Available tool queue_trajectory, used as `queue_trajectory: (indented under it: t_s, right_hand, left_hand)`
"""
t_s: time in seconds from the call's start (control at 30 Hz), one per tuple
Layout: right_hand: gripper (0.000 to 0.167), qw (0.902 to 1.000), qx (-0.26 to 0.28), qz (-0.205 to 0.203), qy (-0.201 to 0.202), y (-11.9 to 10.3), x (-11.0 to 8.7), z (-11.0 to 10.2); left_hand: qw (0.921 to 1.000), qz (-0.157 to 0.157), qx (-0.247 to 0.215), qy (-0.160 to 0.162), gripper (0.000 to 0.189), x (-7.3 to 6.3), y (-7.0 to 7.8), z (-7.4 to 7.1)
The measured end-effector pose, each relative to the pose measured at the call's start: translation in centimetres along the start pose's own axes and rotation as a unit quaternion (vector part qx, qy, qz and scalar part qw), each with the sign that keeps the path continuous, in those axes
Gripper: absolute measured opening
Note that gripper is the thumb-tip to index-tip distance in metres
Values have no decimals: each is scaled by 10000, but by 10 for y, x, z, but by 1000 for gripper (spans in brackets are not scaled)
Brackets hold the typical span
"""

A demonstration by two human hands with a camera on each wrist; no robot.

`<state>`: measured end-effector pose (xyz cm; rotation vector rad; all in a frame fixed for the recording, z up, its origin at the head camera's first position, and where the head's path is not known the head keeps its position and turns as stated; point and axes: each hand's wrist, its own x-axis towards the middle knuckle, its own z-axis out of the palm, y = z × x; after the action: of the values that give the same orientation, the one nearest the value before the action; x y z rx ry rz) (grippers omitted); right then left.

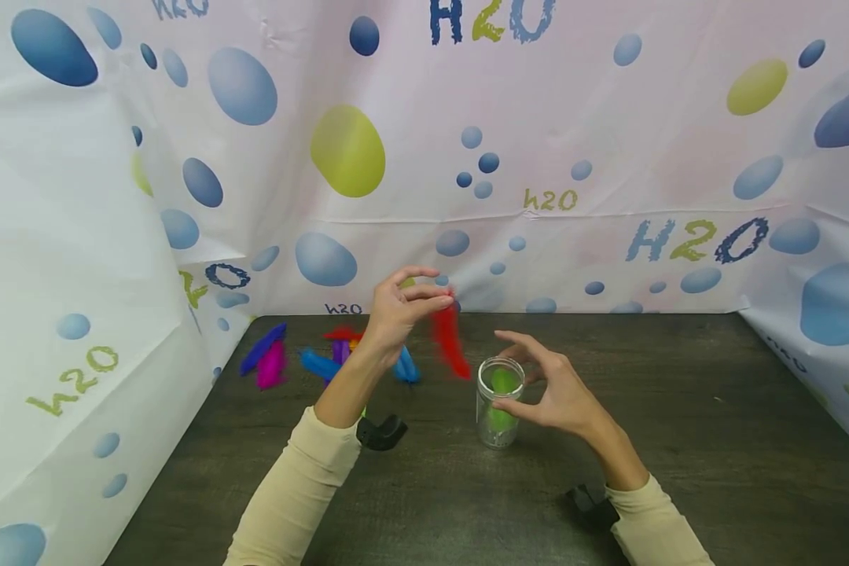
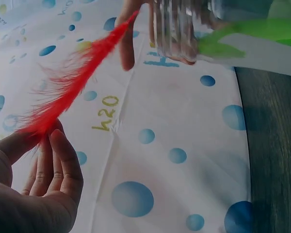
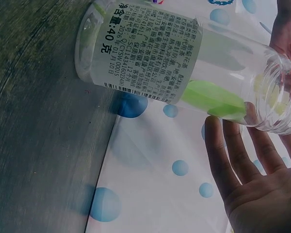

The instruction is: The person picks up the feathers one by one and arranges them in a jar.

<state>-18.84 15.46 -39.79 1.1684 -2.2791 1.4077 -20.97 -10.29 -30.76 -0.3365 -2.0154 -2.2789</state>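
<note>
Jar (image 1: 486,418): on table (image 1: 467,503), feather (image 1: 501,420) inside. Second feather (image 1: 450,339): left of jar, in left hand (image 1: 401,313). Loose feathers (image 1: 272,364): left rear of table. Sheet (image 1: 424,134): behind table.

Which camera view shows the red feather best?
The left wrist view: the red feather is large there, its barbs distinct. The head view shows it small and blurred in the left hand; the right wrist view, only red traces.

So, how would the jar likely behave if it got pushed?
The jar would probably tip under a high push, being taller than wide. On its side it would likely roll, given the round wall. The contents should add little weight: a green feather shows through the clear sides.
</note>
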Motion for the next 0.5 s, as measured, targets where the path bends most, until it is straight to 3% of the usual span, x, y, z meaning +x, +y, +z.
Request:
queue_trajectory:
  t_s: [0.5]
  right_hand:
    - [86, 10000, 77, -45, -18, 3, 0, 0]
  left_hand:
    - [9992, 175, -214, -299, 32, 3, 4, 17]
